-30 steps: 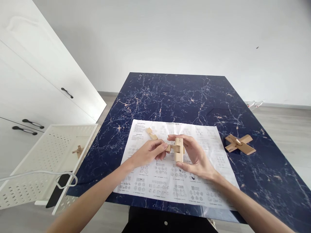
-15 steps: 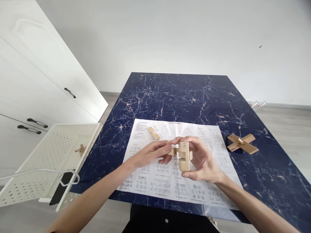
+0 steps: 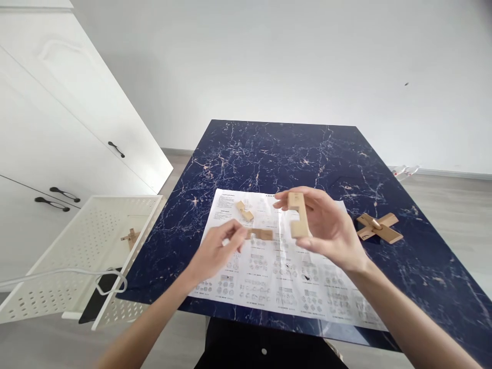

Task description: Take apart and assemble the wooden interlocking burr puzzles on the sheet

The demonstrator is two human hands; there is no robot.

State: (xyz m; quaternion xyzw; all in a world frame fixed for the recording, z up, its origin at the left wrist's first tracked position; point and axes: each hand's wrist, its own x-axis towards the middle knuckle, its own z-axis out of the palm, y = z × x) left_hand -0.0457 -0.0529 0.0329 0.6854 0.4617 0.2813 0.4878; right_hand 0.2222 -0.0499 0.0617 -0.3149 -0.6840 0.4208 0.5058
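Observation:
Between the thumb and fingers of my right hand point(image 3: 332, 228) stands a notched wooden puzzle piece point(image 3: 299, 215), upright with its cut-out facing left and a mark on its top end. My left hand point(image 3: 221, 248) pinches one end of a second notched wooden piece point(image 3: 263, 234), which lies level and points right; it is slightly blurred. The two pieces are apart. Just beyond my left hand, a third notched wooden piece point(image 3: 245, 210) rests on a printed instruction sheet point(image 3: 265, 292) covered in small diagrams.
A cross-shaped wooden assembly point(image 3: 378, 228) sits at the right of the dark blue marbled table point(image 3: 277, 154). Left of the table, a white perforated basket point(image 3: 46, 287) holds another small wooden assembly point(image 3: 131, 238). A white cable point(image 3: 77, 271) crosses the basket. White cabinets point(image 3: 77, 102) stand behind it.
The two pieces that were joined in my hands are now separate. My left hand has drawn its piece left, and my right hand has raised and turned the other piece.

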